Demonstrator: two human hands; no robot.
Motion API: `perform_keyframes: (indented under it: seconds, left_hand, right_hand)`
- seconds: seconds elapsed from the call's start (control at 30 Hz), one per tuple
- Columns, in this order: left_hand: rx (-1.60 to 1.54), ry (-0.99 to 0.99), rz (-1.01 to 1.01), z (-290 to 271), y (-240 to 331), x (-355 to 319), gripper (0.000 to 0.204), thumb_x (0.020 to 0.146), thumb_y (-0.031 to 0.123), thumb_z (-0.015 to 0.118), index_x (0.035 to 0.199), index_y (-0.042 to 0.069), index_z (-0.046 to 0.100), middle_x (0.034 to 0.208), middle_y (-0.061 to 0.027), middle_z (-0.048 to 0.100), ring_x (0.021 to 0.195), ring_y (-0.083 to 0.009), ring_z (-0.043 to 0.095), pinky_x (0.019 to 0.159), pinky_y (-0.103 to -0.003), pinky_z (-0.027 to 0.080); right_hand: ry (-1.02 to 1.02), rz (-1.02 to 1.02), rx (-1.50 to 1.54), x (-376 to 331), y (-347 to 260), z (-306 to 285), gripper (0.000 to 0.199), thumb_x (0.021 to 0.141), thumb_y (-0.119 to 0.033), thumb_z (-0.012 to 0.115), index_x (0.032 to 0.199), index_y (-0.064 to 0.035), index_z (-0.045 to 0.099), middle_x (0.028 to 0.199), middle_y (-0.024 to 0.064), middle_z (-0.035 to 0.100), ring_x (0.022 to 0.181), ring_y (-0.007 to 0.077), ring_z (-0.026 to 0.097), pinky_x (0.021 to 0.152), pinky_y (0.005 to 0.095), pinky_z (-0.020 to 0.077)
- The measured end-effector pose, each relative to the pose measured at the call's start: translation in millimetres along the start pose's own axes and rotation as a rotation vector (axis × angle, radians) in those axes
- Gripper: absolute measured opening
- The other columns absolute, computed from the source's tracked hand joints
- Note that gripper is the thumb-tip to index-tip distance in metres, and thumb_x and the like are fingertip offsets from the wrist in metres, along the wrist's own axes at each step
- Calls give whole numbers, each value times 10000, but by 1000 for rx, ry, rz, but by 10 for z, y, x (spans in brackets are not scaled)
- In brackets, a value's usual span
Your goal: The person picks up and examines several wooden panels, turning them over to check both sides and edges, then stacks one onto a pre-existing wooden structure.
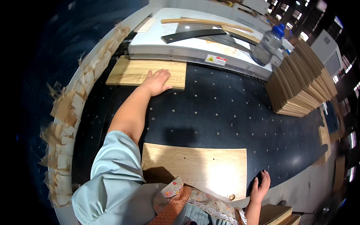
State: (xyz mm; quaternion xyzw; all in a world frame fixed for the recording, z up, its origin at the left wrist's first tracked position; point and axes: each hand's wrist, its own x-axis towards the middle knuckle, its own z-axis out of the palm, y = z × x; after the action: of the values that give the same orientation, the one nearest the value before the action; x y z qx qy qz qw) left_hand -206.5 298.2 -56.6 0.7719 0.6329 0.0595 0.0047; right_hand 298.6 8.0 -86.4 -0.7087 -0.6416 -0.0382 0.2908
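My left hand [157, 82] lies flat on a wood-grain board [127, 72] at the far left, its fingers stretched out. That board rests against the front of a white machine bed. A second, larger wood-grain board [195, 165] lies close to my body, with two small holes near its middle and a round hole near its lower right corner. Beside the right edge of this near board is my right hand [260, 186], its fingers apart and nothing in it. It is over the front edge of the black table; whether it touches the table I cannot tell.
The black table [210, 123] is dotted with small metal studs. A tall stack of brown panels [300, 82] stands at right. On the white machine bed [157, 50] are strips and a blue-capped bottle [267, 45]. Torn tape covers the left rail [80, 90]. More boards [275, 214] lie below right.
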Motion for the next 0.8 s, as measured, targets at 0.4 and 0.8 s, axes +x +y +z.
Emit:
perform_keyframes:
  seconds: [0.4,0.8]
  left_hand:
    - [10,-27,-113,23,162,-42,536,841,301,574,1295,74,401,1382,-159,347,1306,-283,291,1059,-474,228]
    - [-50,-436,605,-312,2137,-2216,676,781,343,613,1374,203,320,1463,-171,163,1363,-348,109,1059,-572,43]
  right_hand:
    - [83,57,-2,124,-123,2,324,727,-179,609,1032,-74,585,1156,101,553,1135,291,478,995,443,308]
    - [-552,-335,349,-74,-111,-551,719,627,-306,758,1249,-95,466,1279,89,482,1268,267,362,1056,522,191]
